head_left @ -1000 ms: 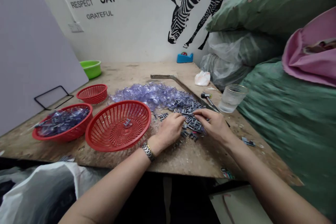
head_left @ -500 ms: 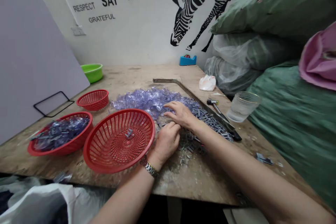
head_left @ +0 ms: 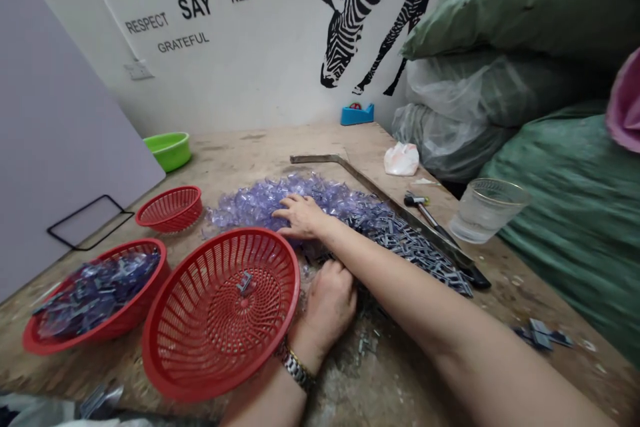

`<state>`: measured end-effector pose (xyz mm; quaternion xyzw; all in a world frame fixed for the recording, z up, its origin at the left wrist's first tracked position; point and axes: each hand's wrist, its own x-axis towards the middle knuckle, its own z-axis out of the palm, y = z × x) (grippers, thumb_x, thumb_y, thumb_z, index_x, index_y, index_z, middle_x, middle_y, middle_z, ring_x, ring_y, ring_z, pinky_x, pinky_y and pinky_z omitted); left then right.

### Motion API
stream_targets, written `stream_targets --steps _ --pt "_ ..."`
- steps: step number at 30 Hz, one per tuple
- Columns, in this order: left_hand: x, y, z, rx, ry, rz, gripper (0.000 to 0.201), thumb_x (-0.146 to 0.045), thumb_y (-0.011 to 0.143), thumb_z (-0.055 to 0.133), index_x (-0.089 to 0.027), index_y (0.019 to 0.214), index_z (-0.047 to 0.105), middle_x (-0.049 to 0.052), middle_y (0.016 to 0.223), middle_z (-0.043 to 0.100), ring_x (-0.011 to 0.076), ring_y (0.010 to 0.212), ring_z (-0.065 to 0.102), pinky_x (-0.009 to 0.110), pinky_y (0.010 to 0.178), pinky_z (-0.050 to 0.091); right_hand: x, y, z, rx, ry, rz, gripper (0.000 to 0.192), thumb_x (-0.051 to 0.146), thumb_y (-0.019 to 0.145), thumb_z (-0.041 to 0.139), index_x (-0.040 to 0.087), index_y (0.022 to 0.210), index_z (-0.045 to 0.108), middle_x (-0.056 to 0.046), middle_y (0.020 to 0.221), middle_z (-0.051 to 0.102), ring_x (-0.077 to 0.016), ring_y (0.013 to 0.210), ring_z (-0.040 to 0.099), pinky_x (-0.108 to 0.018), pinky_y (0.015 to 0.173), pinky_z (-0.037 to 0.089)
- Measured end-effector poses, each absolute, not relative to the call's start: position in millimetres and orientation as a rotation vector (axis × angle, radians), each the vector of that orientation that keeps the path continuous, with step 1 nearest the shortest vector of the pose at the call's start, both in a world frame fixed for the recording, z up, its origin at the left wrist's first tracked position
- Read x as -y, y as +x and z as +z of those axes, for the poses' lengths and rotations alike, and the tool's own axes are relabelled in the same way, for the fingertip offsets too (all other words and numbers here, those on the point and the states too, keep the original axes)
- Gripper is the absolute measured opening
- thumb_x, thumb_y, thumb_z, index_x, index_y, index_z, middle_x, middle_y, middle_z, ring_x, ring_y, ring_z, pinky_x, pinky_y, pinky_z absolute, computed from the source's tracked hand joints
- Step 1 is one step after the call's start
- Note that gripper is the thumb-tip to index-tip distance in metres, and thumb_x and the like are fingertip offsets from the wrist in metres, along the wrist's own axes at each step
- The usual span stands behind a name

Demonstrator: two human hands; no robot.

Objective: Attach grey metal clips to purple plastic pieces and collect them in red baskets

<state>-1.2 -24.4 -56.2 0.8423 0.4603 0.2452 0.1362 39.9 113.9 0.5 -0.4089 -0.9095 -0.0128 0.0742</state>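
On the table [head_left: 240,147], a big purple pile [head_left: 255,205] is left; the middle basket [head_left: 210,327] holds little. Right hand [head_left: 305,217] spread wide; left hand [head_left: 331,297], I can't tell.

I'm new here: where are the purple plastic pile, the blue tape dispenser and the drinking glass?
Purple plastic pile [head_left: 251,205]: head view, left part.
Blue tape dispenser [head_left: 357,116]: head view, blue body.
Drinking glass [head_left: 484,216]: head view, side wall.

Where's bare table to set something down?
Table between green basin, wall and purple pile; also between bent metal bar and blue tape dispenser. Crowded around left hand and right hand: that purple pile, grey pieces, large red basket.
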Motion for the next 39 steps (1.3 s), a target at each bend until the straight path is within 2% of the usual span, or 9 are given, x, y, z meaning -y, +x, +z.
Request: stream_targets --steps 10,18,26,32,35,39 --pt "26 -6 -50 -1.282 2.427 0.757 0.027 -0.005 0.082 0.042 -0.016 0.095 0.064 0.009 0.099 0.063 0.0226 0.096 0.055 0.037 0.087 0.049 -96 58 0 2.735 -1.255 -0.048 0.033 0.046 0.086 0.052 0.024 0.106 0.067 -0.010 0.123 0.058 -0.0307 0.122 0.043 -0.051 0.088 0.045" --pt "23 -6 -48 -1.232 2.411 0.879 0.026 -0.005 0.084 0.041 -0.017 0.093 0.063 0.008 0.101 0.065 0.0216 0.099 0.056 0.037 0.090 0.048 -70 93 -5 2.682 -1.287 -0.012 0.028 0.042 0.086 0.053 0.023 0.102 0.067 -0.008 0.118 0.060 -0.0272 0.118 0.045 -0.045 0.086 0.044" --pt "30 -6 -39 -0.946 2.383 1.175 0.026 -0.008 0.089 0.040 -0.017 0.099 0.063 0.008 0.099 0.066 0.0194 0.096 0.059 0.034 0.087 0.050 -50 121 -8 2.653 -1.250 0.116 0.024 0.036 0.086 0.059 0.021 0.102 0.068 -0.009 0.120 0.062 -0.0268 0.120 0.046 -0.047 0.092 0.040" --pt "32 -5 -33 -0.945 2.324 1.256 0.025 -0.010 0.090 0.040 -0.018 0.099 0.061 0.009 0.099 0.064 0.0192 0.095 0.059 0.034 0.086 0.050 -39 145 -6 2.615 -1.107 0.341 0.025 0.029 0.084 0.060 0.021 0.106 0.068 -0.010 0.123 0.062 -0.0257 0.124 0.046 -0.047 0.102 0.037" --pt "32 -5 -33 -0.972 2.305 1.318 0.024 -0.010 0.090 0.040 -0.018 0.102 0.059 0.009 0.099 0.064 0.0192 0.095 0.059 0.033 0.086 0.050 -43 152 -1 2.458 -1.006 0.538 0.022 0.030 0.086 0.057 0.019 0.101 0.069 -0.009 0.113 0.068 -0.0220 0.114 0.056 -0.042 0.102 0.040" --pt "32 -5 -35 -1.044 2.328 1.316 0.022 -0.011 0.090 0.041 -0.017 0.102 0.059 0.008 0.090 0.064 0.0188 0.085 0.058 0.032 0.076 0.050 -62 155 3 2.141 -1.126 0.627 0.022 0.032 0.086 0.054 0.017 0.093 0.069 -0.005 0.094 0.072 -0.0185 0.090 0.065 -0.034 0.086 0.049"
